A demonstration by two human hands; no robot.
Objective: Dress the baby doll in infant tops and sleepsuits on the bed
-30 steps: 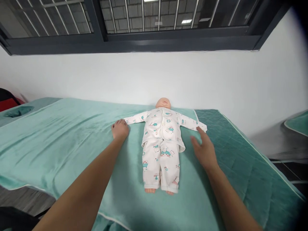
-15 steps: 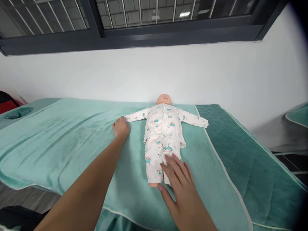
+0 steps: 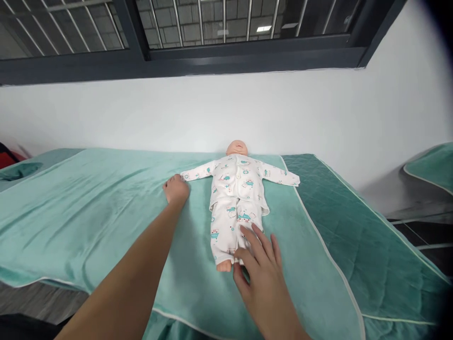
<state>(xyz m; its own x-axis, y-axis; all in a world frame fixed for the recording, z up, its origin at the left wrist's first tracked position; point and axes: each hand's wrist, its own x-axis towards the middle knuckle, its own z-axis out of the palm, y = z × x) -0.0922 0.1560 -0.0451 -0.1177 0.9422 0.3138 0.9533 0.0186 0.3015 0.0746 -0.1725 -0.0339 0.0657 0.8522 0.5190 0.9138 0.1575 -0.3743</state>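
A baby doll (image 3: 237,148) lies on its back with both arms spread, dressed in a white printed shirt (image 3: 237,177) and matching trousers (image 3: 222,226). My left hand (image 3: 176,189) is closed at the cuff of the sleeve (image 3: 198,172) on the left; its fingertips are partly hidden. Over the lower trouser legs rests my right hand (image 3: 264,271). Its thumb and index finger come together at the trouser hem, while the other fingers stay spread over the leg on the right. One bare foot (image 3: 223,266) shows below the left-hand trouser leg; my right hand covers the other.
A light green sheet (image 3: 106,203) lies under the doll, over a darker quilted cover (image 3: 339,222) on the right. The white wall (image 3: 177,113) stands directly behind the doll's head, below a barred window (image 3: 212,56). Another green padded edge (image 3: 432,165) juts in at far right.
My right thumb and index finger have drawn closer together at the trouser hem, and more of the bare foot shows. My left hand stays at the cuff. The view has shifted slightly.
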